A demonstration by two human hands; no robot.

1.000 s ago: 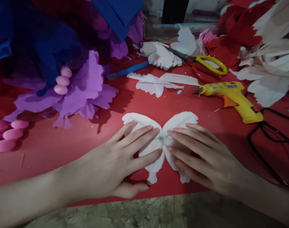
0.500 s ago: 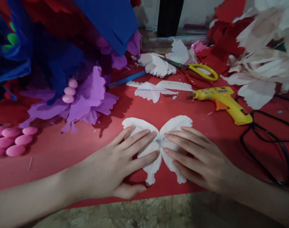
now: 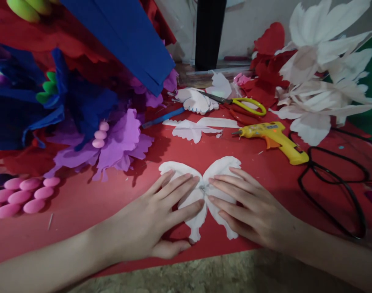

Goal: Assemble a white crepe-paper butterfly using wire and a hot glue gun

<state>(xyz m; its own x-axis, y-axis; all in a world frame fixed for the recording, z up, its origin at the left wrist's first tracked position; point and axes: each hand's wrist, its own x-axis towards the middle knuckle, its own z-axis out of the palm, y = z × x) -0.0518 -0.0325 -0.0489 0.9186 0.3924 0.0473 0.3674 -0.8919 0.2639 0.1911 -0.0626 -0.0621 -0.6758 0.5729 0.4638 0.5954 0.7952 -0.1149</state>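
Not much is changing over the last second, honestly. The left hand [image 3: 152, 221] and the right hand [image 3: 253, 211] are both still lying flat on the wings [image 3: 222, 165]. The fingers are straight and a bit spread, not curling around anything, just pressing the white paper down onto the red sheet [image 3: 82, 219]. The fingertips [image 3: 195, 179] are nearly meeting at the middle, where the two halves are joining. There's a small dark speck there that I can't make out. The wings are sitting near the front edge of the sheet, right in front of the person, and they're staying put under the hands.

What's actually moving is the view. The head is tipping up, so everything is sliding lower in the picture and more of the back is showing: the wall, a black post [image 3: 209, 34], the big white flowers [image 3: 320, 93] on the right. Relative to the wings, the hands are keeping the same spots.

My read is that this is a hold-it-down moment, with both hands pressing the centre flat and no lifting or regripping going on.

The glue gun [image 3: 274, 138] is lying well apart to the upper right, nozzle pointing left, with nobody touching it. A black cord [image 3: 335, 183] is looping across the sheet to its right. The scissors [image 3: 243, 105] are lying behind it, and another white cutout [image 3: 193, 129] is lying between them and the wings. The purple flower [image 3: 118, 142] and pink beads [image 3: 20, 197] are sitting off to the left.
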